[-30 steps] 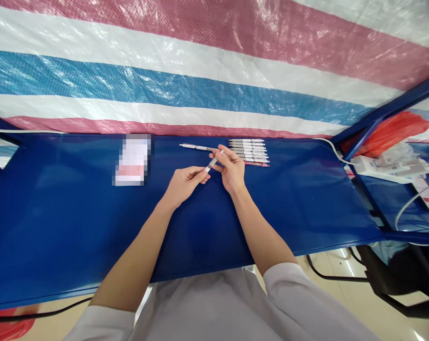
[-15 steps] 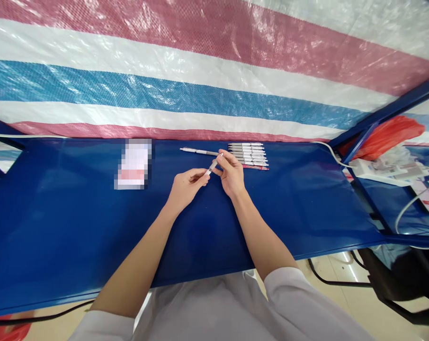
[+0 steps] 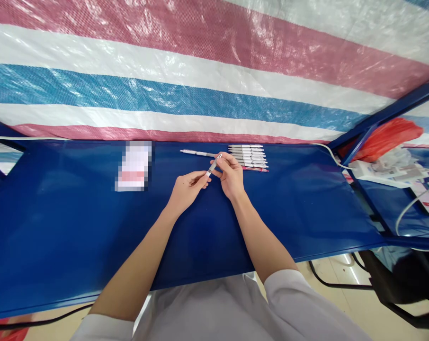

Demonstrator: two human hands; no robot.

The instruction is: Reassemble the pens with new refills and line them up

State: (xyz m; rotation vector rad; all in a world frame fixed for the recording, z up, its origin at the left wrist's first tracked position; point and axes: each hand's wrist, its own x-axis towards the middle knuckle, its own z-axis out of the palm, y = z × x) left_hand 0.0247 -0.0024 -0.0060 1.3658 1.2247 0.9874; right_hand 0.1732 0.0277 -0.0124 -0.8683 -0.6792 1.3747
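Observation:
Between my two hands a white and grey pen (image 3: pixel 213 166) is held at a slant over the middle of the table. My left hand (image 3: pixel 190 187) pinches its lower end between thumb and fingers. At the upper end, the fingers of my right hand (image 3: pixel 230 175) close around the tip section. Behind them another pen (image 3: pixel 197 152) lies on the table, its right end partly covered by my right hand. A row of several white and grey pens (image 3: pixel 248 154) lies just to the right, with a red pen (image 3: pixel 255 169) along its near side.
A blurred-out pale rectangular item (image 3: pixel 133 166) lies left on the blue table (image 3: pixel 75 227). Striped plastic sheeting (image 3: pixel 200 85) hangs behind. At right are a blue metal frame (image 3: pixel 360 142), a red plastic bag (image 3: pixel 390 137), white cables and a dark chair (image 3: pixel 395 284).
Both hands stay in nearly the same place with the pen between them. My right fingers have shifted slightly, and more of the pen's upper end shows. The view has tilted a little.

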